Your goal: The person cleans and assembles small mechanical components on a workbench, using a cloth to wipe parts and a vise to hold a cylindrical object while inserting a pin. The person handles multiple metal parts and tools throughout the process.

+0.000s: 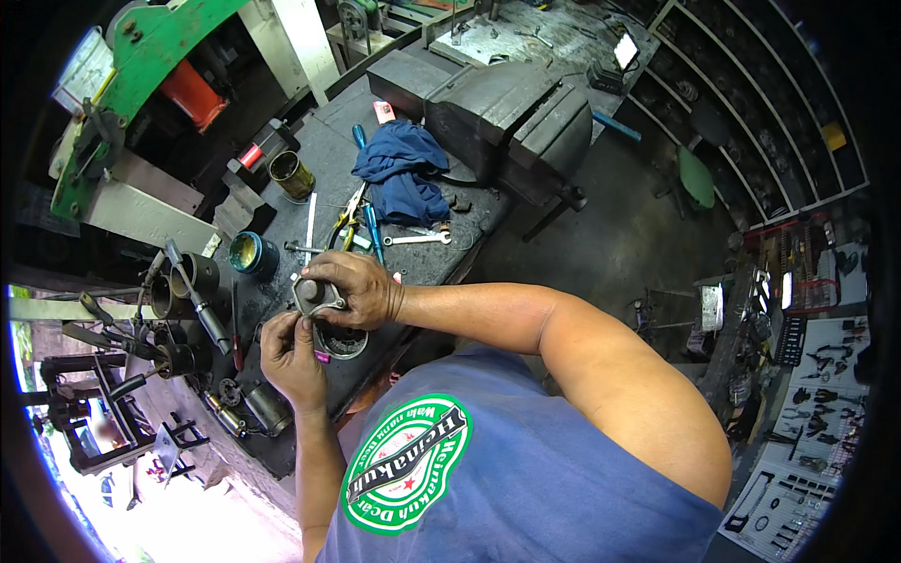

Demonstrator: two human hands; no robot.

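My right hand point(361, 289) grips a grey cast metal housing point(317, 296) with a round boss and bolt lugs, thumb and fingers curled over it. My left hand point(291, 352) pinches at the lower edge of this housing; whether a small piece is between those fingertips is hidden. Just beneath both hands lies a round metal bowl point(343, 347) with dark contents, beside a small magenta item point(322, 357). A wrench point(418, 238), blue-handled screwdriver point(374, 230), pliers point(352, 216) and an open blue tin point(247, 251) lie on the dark bench just beyond.
A large vise point(511, 117) sits at the bench's far right, beside a blue cloth point(404, 169). Cans of tools point(192, 277) line the left edge near a green machine frame point(150, 66). A green stool point(693, 178), shelving point(798, 103) and tool boards point(817, 403) stand right.
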